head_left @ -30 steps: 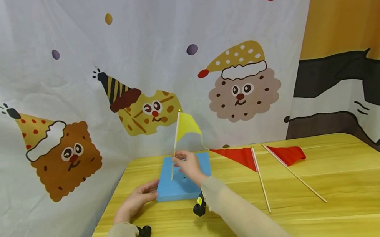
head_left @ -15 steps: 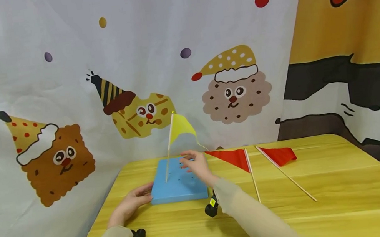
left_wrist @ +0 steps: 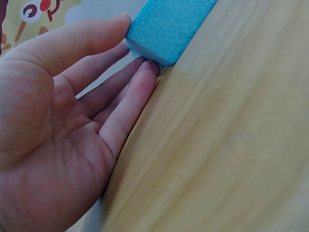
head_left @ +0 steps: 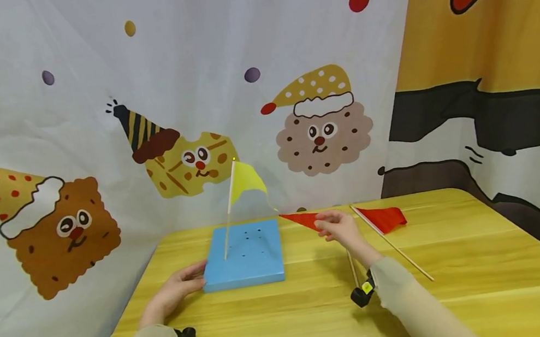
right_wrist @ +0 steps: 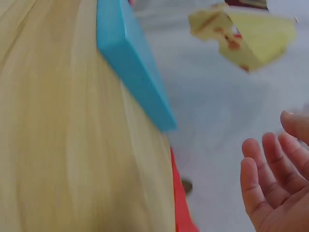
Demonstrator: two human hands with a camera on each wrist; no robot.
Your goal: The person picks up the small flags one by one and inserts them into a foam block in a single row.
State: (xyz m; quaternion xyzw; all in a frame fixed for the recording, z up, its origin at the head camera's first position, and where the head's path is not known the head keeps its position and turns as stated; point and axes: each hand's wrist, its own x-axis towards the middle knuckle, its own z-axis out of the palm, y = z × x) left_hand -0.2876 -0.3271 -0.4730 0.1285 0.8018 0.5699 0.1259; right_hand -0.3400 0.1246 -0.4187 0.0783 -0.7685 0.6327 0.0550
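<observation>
A blue foam block [head_left: 260, 265] with several small holes in its top lies on the table. From its left part a yellow flag [head_left: 246, 183] on a thin stick stands upright, leaning slightly right. My left hand [head_left: 173, 293] rests against the block's left side; in the left wrist view its thumb and fingertips [left_wrist: 145, 72] touch the block's corner. Right of the block, my right hand [head_left: 345, 232] hovers over a red flag [head_left: 300, 219], hiding part of its cloth and stick. Its fingers [right_wrist: 251, 183] are loosely spread with nothing between them in the right wrist view.
Farther right, a second red flag [head_left: 381, 220] lies on the wooden table [head_left: 267, 328], its stick slanting toward the front right. Behind the table hangs a white cloth [head_left: 180, 62] printed with cartoon biscuits. A small black camera sits at each wrist.
My right hand has let go of the yellow flag's stick and moved right, over the nearer red flag. The yellow flag stays standing in the block. The head view has turned slightly right.
</observation>
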